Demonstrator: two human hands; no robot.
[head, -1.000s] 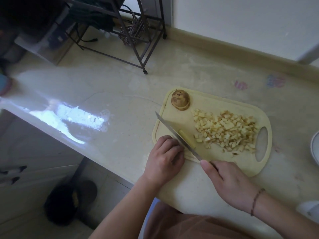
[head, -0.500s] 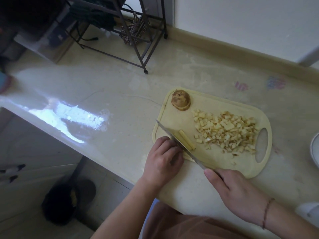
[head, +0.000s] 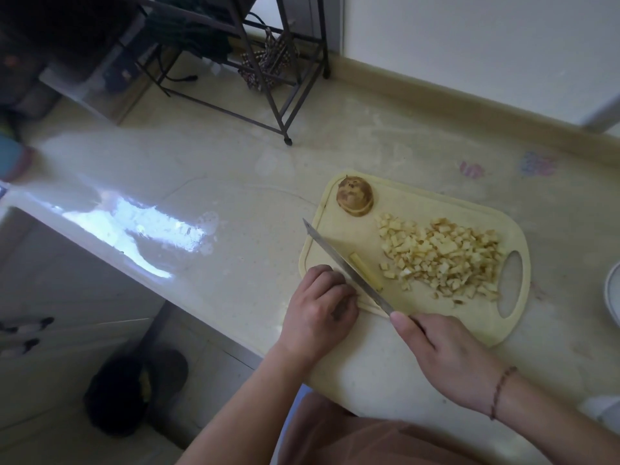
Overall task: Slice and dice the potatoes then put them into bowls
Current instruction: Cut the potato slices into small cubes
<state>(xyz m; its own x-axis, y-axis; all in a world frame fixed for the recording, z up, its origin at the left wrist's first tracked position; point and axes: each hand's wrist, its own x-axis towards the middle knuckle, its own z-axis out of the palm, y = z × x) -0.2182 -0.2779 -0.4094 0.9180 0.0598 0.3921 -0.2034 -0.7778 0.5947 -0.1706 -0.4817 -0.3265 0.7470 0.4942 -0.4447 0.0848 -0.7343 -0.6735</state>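
Landmark = cutting board [head: 335, 234], pale yellow, on the beige counter [head: 235, 263]

Left of the board: bright glare patch on the counter, then bare top. Behind the board, up-left: black metal rack [head: 268, 62] standing on the counter

Left hand [head: 318, 305] sits at the board's near-left corner, fingers curled down onto something at the board's edge; what's under them is hidden, can't tell if it grips anything

Knife [head: 349, 268] blade runs diagonally across the board's left part, tip toward the far-left edge, edge just beside the left fingertips. One potato strip [head: 366, 271] lies along the blade's right side

Potato end piece [head: 355, 196], skin up, at the board's far-left corner

Diced potato pile [head: 443, 256] covers the board's middle-right, stopping short of the handle slot

Right hand [head: 446, 357] off the board's near edge, wrapped round the knife handle, forefinger laid straight toward the blade; bracelet on that wrist

White bowl rim [head: 612, 293] right of the board, mostly out of frame
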